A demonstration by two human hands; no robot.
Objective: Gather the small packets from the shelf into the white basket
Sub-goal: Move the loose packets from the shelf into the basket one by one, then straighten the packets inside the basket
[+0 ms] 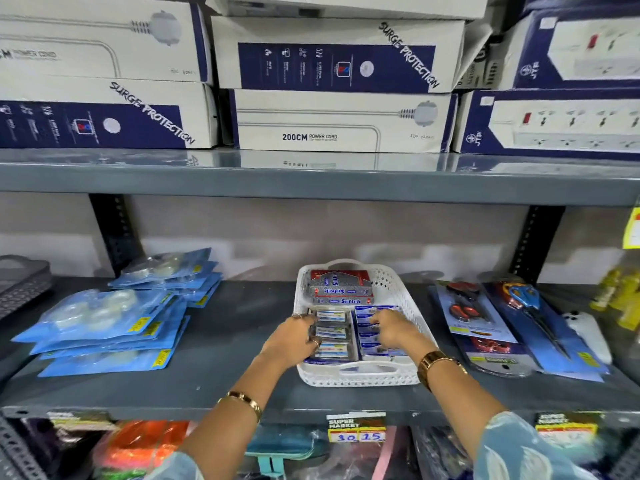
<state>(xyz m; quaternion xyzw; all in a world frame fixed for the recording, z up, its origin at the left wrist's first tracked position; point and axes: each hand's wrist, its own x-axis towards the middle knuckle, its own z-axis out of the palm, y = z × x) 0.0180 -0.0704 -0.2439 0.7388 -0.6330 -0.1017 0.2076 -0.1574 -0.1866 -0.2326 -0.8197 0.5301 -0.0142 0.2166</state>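
Observation:
A white perforated basket (405, 292) stands on the grey shelf (235, 327), middle of the view. Inside it, red and silver boxes (341, 285) lie stacked at the back. In front of them sits a column of small clear packets (331, 332) on the left and a row of blue-and-white packets (365, 336) on the right. My left hand (292, 341) reaches over the basket's left wall, fingers curled against the clear packets. My right hand (393, 329) rests inside the basket, fingers bent down on the blue packets. Whether either hand truly grips a packet is unclear.
Blue tape packs (104, 327) are piled on the shelf to the left, with a dark basket (20, 282) at the far left. Carded scissors (519, 313) lie to the right. Boxed power strips (329, 119) fill the shelf above. Price tags (356, 429) hang on the front edge.

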